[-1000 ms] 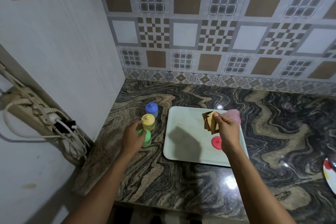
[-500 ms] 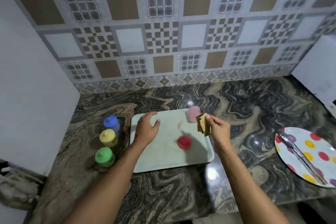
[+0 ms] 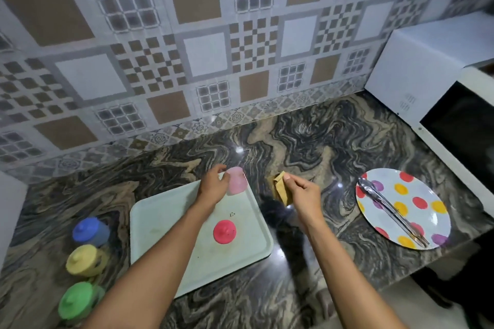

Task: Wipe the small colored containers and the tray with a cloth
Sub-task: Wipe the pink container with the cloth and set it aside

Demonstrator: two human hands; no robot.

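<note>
Left fingers (image 3: 218,169): curled round the side of the pink container (image 3: 237,181), thumb on the near side; the left hand (image 3: 213,187) holds it at the far right corner of the tray (image 3: 160,222). Cannot tell whether the container's base rests on the tray or sits just above it.

Right fingers (image 3: 290,177): narrow, pinching the top of a folded tan cloth (image 3: 280,189) against the thumb. The cloth hangs down from the pinch. The right hand (image 3: 303,193) is over the surface (image 3: 307,141), just right of the tray's edge. Cloth and pink container are near each other but apart.

Tray: pale and rectangular, lying flat on the surface between the two forearms, with the left forearm crossing over it. A red lid (image 3: 225,231) with a knob lies on the tray, toward its right side. A few dark specks show just beyond the lid.

Left of the tray, on the surface, three lidded containers stand in a line running from far to near: blue container (image 3: 89,231), yellow container (image 3: 84,260), green container (image 3: 77,300). All are upright and none touches the tray.

Right of the hands, well apart from the tray: a dotted plate (image 3: 417,195) with metal tongs (image 3: 390,212) lying across it. Beyond the plate is a white microwave (image 3: 427,61), standing against the patterned tile wall (image 3: 203,56).
</note>
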